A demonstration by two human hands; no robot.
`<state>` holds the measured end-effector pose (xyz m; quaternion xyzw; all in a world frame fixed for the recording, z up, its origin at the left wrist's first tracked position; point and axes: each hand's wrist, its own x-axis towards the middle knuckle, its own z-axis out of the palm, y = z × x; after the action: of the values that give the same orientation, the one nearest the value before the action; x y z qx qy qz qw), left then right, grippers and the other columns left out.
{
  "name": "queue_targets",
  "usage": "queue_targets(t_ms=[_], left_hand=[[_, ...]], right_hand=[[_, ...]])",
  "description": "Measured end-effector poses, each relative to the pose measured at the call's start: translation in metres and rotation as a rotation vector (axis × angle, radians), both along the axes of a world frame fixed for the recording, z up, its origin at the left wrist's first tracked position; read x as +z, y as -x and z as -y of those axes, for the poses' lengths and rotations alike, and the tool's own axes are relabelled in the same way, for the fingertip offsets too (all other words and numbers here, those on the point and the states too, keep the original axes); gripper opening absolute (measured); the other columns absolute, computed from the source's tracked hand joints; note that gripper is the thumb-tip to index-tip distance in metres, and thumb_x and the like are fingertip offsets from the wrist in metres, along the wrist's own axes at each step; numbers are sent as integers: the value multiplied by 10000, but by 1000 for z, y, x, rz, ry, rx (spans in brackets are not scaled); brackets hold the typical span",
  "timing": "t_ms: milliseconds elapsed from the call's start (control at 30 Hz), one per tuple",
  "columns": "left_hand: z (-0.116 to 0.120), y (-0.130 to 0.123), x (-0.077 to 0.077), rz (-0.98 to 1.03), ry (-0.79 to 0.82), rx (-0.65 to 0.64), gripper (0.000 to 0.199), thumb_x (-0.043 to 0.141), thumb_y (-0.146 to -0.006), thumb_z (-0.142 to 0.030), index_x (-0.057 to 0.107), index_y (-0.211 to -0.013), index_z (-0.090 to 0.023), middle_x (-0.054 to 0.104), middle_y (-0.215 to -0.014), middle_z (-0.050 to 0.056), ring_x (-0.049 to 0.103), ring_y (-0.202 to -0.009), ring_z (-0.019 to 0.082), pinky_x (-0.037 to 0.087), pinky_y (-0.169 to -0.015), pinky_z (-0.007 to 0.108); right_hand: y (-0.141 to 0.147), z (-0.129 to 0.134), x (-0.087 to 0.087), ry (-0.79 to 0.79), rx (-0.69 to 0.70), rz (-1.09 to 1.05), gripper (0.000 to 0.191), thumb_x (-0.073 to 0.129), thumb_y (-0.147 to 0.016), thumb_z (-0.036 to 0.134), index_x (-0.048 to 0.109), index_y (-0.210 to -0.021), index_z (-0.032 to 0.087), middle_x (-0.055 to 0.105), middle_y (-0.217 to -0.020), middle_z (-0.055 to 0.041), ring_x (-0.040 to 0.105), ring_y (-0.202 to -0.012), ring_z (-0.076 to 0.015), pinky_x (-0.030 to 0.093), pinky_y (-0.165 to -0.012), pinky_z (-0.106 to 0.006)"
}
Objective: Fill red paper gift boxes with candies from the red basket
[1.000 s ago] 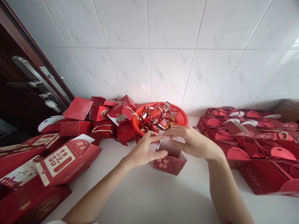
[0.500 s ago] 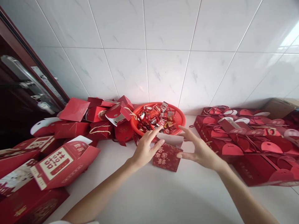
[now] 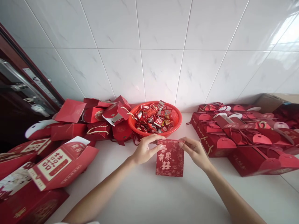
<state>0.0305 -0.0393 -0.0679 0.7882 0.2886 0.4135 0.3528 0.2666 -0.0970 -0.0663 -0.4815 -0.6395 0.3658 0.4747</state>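
A red paper gift box (image 3: 170,161) with pale lettering on its front stands upright on the white surface. My left hand (image 3: 147,150) pinches its top left edge, thumb on the front and fingers behind. At the top right edge, my right hand (image 3: 195,151) grips the box the same way. The top edges lie together between the two hands. Just behind the box sits a red plastic basket (image 3: 179,119) holding many wrapped candies (image 3: 153,119). The inside of the box is hidden.
Red gift boxes (image 3: 67,161) are heaped on the left, some with rope handles. More red boxes with ribbons (image 3: 245,130) stand in rows on the right, a brown carton (image 3: 268,102) behind them. A tiled wall (image 3: 161,74) rises at the back; a door handle (image 3: 21,84) is far left.
Both hands have closed onto the box's top edge; before, the fingers were spread and the white flap stood open. The top edges have come together, and the view has turned slightly right.
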Motion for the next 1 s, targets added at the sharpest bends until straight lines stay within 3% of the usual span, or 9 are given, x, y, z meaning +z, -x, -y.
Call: queue_targets(t_ms=[167,367,467,633,733,867,1000], left_hand=[[-4,-4,-5,34,-151,19,174,659,-910,-292,753,-1018,-192,780,-1039,92,731,-981,210,586,-926,348],[-5,-5,-7,48,-170,61,120,700,-873,-266,778,-930,-194,791,-1035,90,748,-952,210,594,-925,349],[-2,-7,-6,61,-109,66,132,718,-850,-304,768,-886,-187,791,-1007,90,744,-940,216,596,-906,346],[3,-11,-9,126,146,123,312,717,-842,-426,736,-1009,-163,782,-992,81,738,-878,212,605,-809,318],[2,-12,-9,116,238,112,322,695,-853,-455,759,-948,-154,787,-909,69,731,-825,212,598,-779,307],[5,-8,-7,95,290,54,336,726,-820,-478,787,-912,-160,796,-912,75,729,-869,239,588,-812,312],[14,1,-10,103,345,-110,444,702,-825,-568,793,-996,-168,789,-1016,104,719,-951,259,574,-880,332]], right_hand=[[5,5,0,-8,5,-65,427,481,-960,600,636,-905,206,638,-808,-35,593,-805,-211,479,-736,-302],[9,2,-6,23,-46,-105,426,541,-938,602,636,-834,199,606,-746,-28,540,-707,-184,459,-661,-300],[8,2,-9,33,-27,-112,421,557,-930,603,649,-864,197,632,-764,-38,559,-716,-191,468,-658,-306],[5,5,-9,-12,0,-69,400,558,-947,565,654,-867,186,635,-782,-37,558,-721,-174,463,-680,-291],[5,5,-10,-20,20,-69,423,548,-947,582,622,-818,185,610,-750,-21,545,-700,-155,457,-662,-270],[3,14,-6,-52,20,0,427,534,-960,573,636,-820,182,628,-735,-18,568,-698,-149,470,-664,-256],[-14,52,11,-150,-59,109,346,543,-987,474,691,-852,192,673,-734,-26,610,-677,-149,493,-663,-254]])
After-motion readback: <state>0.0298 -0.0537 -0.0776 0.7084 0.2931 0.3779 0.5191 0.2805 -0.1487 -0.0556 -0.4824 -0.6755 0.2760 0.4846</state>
